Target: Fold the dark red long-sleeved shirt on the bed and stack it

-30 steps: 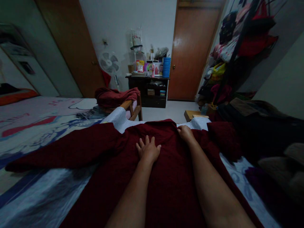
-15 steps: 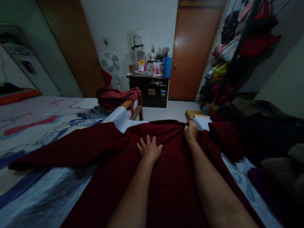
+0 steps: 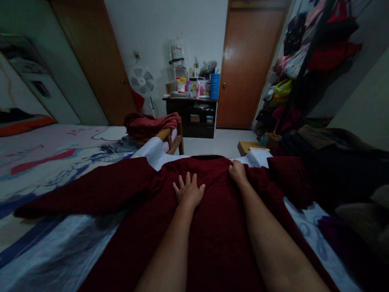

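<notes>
Beneath both hands, the dark red garment (image 3: 219,231) lies spread over a pale cloth (image 3: 75,239), one sleeve (image 3: 91,187) reaching out to their left. The left hand (image 3: 189,192) rests flat with fingers spread, gripping nothing; the right hand (image 3: 238,172) has its fingers curled at the garment's far edge (image 3: 209,157), seemingly pinching it. Half a second ago that right hand was farther out; it has since come back toward the left hand, which has barely moved. Beyond them the edge looks flatter than a second ago, so the tug seems to have evened the cloth there
</notes>
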`<action>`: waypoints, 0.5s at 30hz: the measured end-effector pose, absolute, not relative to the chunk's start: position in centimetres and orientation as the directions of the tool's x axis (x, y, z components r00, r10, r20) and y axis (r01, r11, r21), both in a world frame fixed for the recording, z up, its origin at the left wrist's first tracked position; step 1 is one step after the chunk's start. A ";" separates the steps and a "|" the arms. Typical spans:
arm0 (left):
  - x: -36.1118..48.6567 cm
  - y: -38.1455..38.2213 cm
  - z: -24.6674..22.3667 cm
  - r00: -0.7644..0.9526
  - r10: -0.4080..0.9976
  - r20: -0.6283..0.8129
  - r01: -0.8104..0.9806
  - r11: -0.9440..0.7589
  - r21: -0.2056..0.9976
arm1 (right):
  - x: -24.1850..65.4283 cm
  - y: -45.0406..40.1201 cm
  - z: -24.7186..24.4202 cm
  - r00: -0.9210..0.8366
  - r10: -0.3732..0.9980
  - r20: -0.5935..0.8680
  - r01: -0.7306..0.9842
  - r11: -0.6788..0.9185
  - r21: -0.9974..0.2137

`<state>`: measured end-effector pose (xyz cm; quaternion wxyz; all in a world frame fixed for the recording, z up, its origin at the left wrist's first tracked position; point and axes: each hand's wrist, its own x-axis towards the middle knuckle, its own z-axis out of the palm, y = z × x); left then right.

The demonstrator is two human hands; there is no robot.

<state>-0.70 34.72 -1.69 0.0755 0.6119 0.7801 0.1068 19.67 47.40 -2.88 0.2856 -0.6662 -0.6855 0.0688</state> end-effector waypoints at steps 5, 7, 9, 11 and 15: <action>-0.5 35.0 -2.0 -0.261 0.965 -0.036 0.941 0.263 0.214 | 19.5 47.5 -2.5 0.064 0.944 0.324 0.845 0.121 -0.521; -0.9 35.4 -1.3 -0.243 0.969 -0.050 0.948 0.248 0.197 | 19.3 47.4 -2.6 0.074 0.946 0.316 0.836 0.114 -0.537; -1.8 36.2 -0.3 -0.193 0.981 -0.029 0.964 0.195 0.182 | 19.2 47.3 -2.7 0.083 0.948 0.309 0.831 0.105 -0.546; -3.3 37.6 0.8 -0.145 0.988 0.052 0.972 0.133 0.191 | 19.1 47.3 -2.9 0.088 0.947 0.308 0.832 0.100 -0.545; -6.5 41.9 2.3 -0.210 0.943 0.258 0.924 0.105 0.368 | 19.2 47.0 -2.7 0.102 0.947 0.305 0.841 0.082 -0.534</action>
